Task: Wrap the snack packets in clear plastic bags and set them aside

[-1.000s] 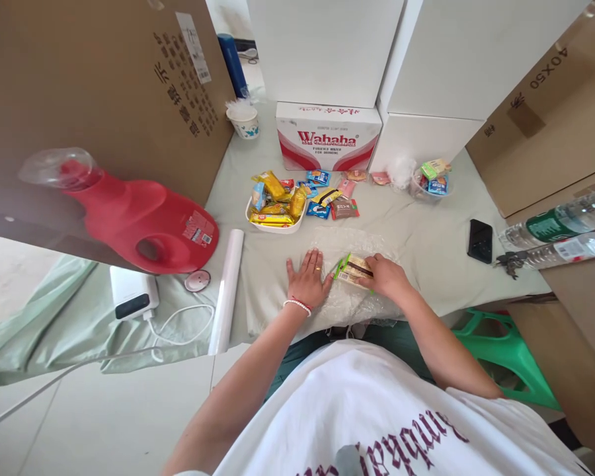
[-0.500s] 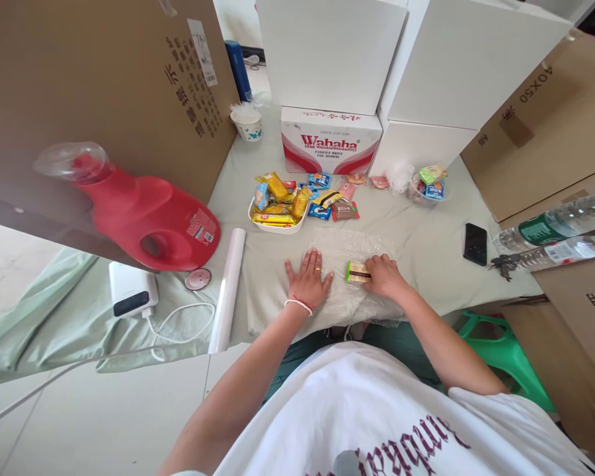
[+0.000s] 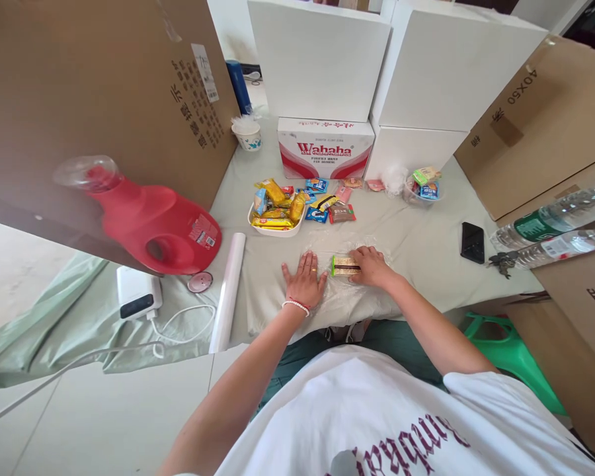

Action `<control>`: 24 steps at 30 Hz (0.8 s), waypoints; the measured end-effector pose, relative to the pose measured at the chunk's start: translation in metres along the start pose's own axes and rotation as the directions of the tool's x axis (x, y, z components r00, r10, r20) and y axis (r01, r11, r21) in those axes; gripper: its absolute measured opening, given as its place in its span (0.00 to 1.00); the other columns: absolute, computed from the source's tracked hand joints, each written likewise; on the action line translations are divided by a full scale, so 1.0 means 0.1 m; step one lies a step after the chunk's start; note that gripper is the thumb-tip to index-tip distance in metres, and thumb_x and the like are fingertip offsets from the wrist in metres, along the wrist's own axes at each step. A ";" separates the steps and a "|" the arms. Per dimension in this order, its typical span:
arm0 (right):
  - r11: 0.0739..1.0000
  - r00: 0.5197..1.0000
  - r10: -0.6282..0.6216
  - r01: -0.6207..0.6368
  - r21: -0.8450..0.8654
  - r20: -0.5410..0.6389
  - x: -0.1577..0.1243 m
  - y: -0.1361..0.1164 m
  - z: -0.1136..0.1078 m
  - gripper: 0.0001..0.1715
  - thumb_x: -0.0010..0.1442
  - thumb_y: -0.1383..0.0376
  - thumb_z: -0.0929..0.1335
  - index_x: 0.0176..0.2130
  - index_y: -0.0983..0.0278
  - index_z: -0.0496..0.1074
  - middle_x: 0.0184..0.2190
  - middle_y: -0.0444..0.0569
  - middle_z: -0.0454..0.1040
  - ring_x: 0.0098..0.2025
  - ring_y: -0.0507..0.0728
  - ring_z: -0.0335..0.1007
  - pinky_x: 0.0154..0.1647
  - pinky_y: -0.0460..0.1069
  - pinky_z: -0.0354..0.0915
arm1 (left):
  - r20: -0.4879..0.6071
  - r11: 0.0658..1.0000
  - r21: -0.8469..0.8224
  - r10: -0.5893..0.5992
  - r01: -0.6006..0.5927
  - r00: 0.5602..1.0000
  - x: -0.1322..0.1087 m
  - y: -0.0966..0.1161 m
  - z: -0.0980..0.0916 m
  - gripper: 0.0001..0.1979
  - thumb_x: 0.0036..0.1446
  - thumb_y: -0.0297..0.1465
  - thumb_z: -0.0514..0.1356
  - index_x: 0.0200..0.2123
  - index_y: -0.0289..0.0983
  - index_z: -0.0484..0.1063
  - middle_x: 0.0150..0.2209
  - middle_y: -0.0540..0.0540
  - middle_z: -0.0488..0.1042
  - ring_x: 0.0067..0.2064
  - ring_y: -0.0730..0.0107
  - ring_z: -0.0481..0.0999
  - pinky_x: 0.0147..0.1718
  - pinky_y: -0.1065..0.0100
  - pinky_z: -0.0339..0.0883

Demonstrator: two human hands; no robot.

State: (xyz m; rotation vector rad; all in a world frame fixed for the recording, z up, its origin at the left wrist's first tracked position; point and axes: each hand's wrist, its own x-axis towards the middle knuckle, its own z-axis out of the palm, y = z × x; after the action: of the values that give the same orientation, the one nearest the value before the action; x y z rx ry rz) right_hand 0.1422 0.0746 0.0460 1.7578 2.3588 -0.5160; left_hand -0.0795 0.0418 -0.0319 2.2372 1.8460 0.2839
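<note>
- Left hand (image 3: 305,281) lies flat, fingers spread, pressing clear plastic wrap (image 3: 348,299) on the tabletop (image 3: 426,244).
- Right hand (image 3: 371,266) curls over a snack packet (image 3: 344,266), at 3 o'clock of the left hand; whether it grips is unclear.
- Snack tray (image 3: 277,232) at 12 o'clock.

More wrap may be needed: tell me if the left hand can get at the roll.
Probably yes: the left hand lies flat beside the roll, with only bare cloth between them.
</note>
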 end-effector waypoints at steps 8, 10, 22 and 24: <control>0.955 0.954 -0.228 0.259 0.148 -0.195 -0.83 0.44 0.35 0.38 0.65 0.47 0.71 0.67 0.61 0.67 0.61 0.58 0.71 0.64 0.67 0.60 0.66 0.62 0.59 | -0.012 0.988 -0.047 0.149 -0.149 0.989 -0.05 -0.24 -0.18 0.31 0.65 0.27 0.48 0.69 0.47 0.66 0.75 0.48 0.55 0.78 0.56 0.49 0.73 0.37 0.40; 0.959 0.958 -0.206 0.238 0.152 -0.199 -0.96 0.47 0.52 0.30 0.68 0.54 0.69 0.65 0.60 0.71 0.61 0.57 0.72 0.65 0.67 0.60 0.66 0.64 0.60 | 0.020 0.963 -0.041 0.268 -0.268 0.963 -0.05 -0.34 -0.23 0.32 0.59 0.21 0.50 0.62 0.49 0.74 0.72 0.50 0.64 0.78 0.58 0.49 0.74 0.38 0.36; 0.755 0.952 0.043 0.168 0.634 -0.304 -0.72 0.60 0.30 0.20 0.67 0.51 0.65 0.44 0.60 0.81 0.44 0.52 0.78 0.45 0.59 0.75 0.51 0.55 0.70 | 0.298 0.896 -0.287 0.421 -0.340 0.857 -0.22 -0.66 -0.44 0.24 0.60 0.38 0.59 0.59 0.43 0.74 0.69 0.43 0.69 0.74 0.57 0.58 0.74 0.44 0.35; 0.717 0.962 0.081 0.126 0.686 -0.262 -0.59 0.62 0.26 0.23 0.65 0.47 0.66 0.43 0.60 0.81 0.40 0.50 0.79 0.41 0.58 0.74 0.47 0.53 0.69 | 0.224 0.905 -0.307 0.371 -0.295 0.901 -0.20 -0.60 -0.39 0.15 0.64 0.37 0.56 0.50 0.43 0.78 0.63 0.45 0.76 0.71 0.61 0.65 0.74 0.47 0.40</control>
State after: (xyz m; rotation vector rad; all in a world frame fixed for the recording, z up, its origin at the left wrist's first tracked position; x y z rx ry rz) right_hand 0.2172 0.0274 0.0294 2.2068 2.5632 -1.4211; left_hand -0.1508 0.0346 -0.0125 2.2579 1.1977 0.2422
